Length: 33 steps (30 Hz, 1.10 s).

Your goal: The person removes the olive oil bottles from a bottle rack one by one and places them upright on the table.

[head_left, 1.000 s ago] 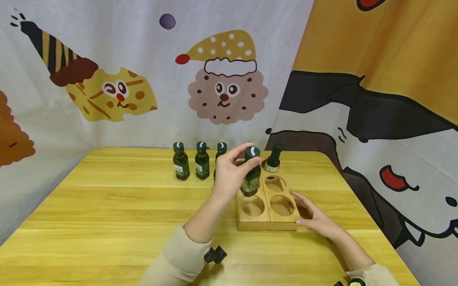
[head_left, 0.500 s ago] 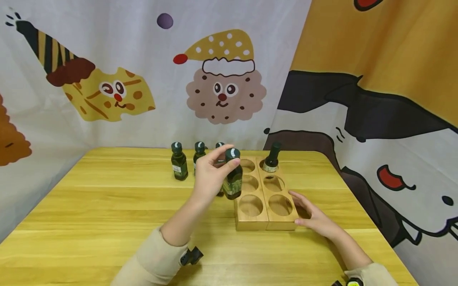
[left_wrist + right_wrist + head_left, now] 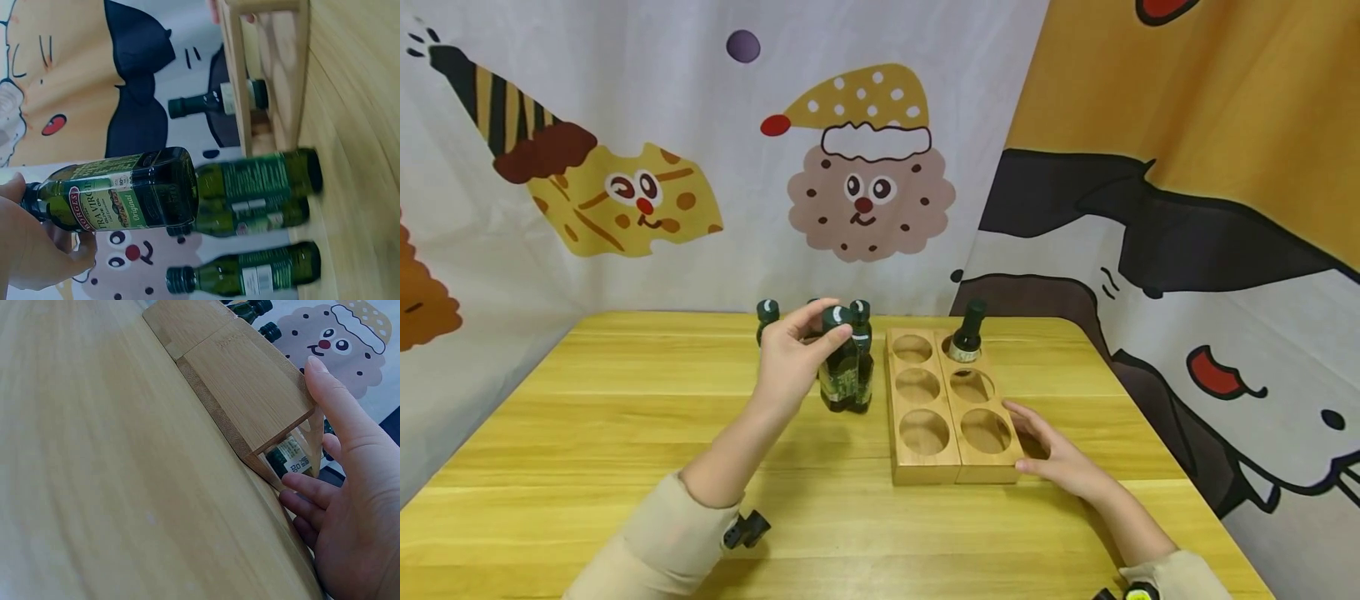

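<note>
My left hand pinches the dark cap end of a green glass olive oil bottle, raised above the table and roughly upright. In the head view it overlaps another olive oil bottle standing behind it. To the right lies a wooden bottle rack, two blocks side by side with round holes. One bottle leans in the far right hole; the other holes hold nothing. My right hand touches the rack's right side and near corner, thumb extended along the edge and fingers loosely bent.
More bottles stand at the back, one partly behind my left hand and another almost hidden by it. The wooden table reaches a printed cloth backdrop behind the bottles.
My left hand has carried the bottle leftward from above the rack to beside it, near the standing bottles. The right hand stays at the rack.
</note>
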Tool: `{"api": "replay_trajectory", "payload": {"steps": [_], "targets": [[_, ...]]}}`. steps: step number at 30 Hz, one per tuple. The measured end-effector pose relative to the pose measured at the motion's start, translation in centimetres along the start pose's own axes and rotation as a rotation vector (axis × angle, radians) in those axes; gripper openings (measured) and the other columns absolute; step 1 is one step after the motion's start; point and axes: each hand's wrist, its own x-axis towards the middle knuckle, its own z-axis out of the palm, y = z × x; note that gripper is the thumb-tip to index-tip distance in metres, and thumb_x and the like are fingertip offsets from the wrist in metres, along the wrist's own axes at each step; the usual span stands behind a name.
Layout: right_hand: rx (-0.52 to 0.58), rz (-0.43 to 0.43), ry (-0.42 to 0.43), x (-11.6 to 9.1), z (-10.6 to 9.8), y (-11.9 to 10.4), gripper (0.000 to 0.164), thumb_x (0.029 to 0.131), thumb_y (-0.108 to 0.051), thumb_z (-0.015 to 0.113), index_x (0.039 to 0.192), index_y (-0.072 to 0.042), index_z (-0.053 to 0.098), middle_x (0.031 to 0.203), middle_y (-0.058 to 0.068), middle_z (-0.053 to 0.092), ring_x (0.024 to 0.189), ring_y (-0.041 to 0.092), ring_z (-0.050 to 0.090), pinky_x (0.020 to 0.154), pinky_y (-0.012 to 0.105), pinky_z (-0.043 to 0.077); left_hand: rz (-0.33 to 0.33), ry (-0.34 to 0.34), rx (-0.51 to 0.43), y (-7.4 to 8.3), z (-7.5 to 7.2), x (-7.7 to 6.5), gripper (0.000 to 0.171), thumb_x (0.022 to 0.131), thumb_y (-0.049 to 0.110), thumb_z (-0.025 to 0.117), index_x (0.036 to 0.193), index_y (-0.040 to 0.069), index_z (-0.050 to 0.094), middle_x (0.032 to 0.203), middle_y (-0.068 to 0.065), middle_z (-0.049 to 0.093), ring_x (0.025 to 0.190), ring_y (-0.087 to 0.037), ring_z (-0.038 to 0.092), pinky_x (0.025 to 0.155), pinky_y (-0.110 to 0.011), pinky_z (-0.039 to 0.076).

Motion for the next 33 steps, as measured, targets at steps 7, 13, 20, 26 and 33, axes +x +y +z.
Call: {"api": "replay_trajectory", "payload": {"steps": [7, 13, 20, 26, 33], "targets": [[0.004, -0.008, -0.002, 0.0, 0.1, 0.0, 0.080, 0.087, -0.005, 0.068, 0.153, -0.016, 0.024, 0.143, 0.019, 0.041, 0.128, 0.019, 0.041, 0.101, 0.025, 0.033, -0.012, -0.011, 0.054, -0.6, -1.4, 1.2, 0.033, 0.084, 0.013, 0.076, 0.115, 0.007, 0.068, 0.091, -0.010, 0.064, 0.086, -0.018, 0.058, 0.074, -0.026, 0.053], [-0.002, -0.012, 0.001, 0.0, 0.1, 0.0, 0.080, 0.087, -0.005, 0.068, 0.153, -0.018, 0.024, 0.142, 0.020, 0.042, 0.127, 0.022, 0.041, 0.101, 0.026, 0.033, -0.016, -0.018, 0.054, -1.3, -2.3, 2.2, 0.033, 0.084, 0.015, 0.075, 0.115, 0.005, 0.068, 0.094, -0.009, 0.066, 0.090, -0.018, 0.059, 0.077, -0.026, 0.053], [-0.001, -0.012, -0.001, 0.0, 0.1, 0.1, 0.080, 0.087, -0.005, 0.068, 0.153, -0.019, 0.024, 0.142, 0.019, 0.043, 0.127, 0.020, 0.042, 0.101, 0.027, 0.034, -0.015, -0.032, 0.090, -1.8, -2.7, 3.1, 0.036, 0.085, 0.018, 0.075, 0.117, 0.005, 0.066, 0.094, -0.009, 0.065, 0.090, -0.017, 0.058, 0.078, -0.025, 0.052], [0.005, -0.010, -0.004, 0.0, 0.1, 0.0, 0.080, 0.088, -0.005, 0.068, 0.153, -0.019, 0.024, 0.142, 0.019, 0.042, 0.128, 0.024, 0.041, 0.101, 0.027, 0.033, -0.019, -0.046, 0.102, -2.2, -3.0, 3.4, 0.036, 0.084, 0.016, 0.075, 0.117, 0.004, 0.066, 0.095, -0.009, 0.064, 0.089, -0.018, 0.058, 0.077, -0.026, 0.052], [0.000, -0.011, -0.001, 0.0, 0.1, 0.0, 0.079, 0.088, -0.006, 0.068, 0.153, -0.018, 0.024, 0.141, 0.019, 0.043, 0.128, 0.020, 0.041, 0.101, 0.026, 0.033, -0.044, -0.054, 0.124, -3.4, -3.3, 3.5, 0.034, 0.085, 0.013, 0.074, 0.116, 0.004, 0.066, 0.096, -0.009, 0.065, 0.089, -0.018, 0.058, 0.072, -0.025, 0.052]]}}
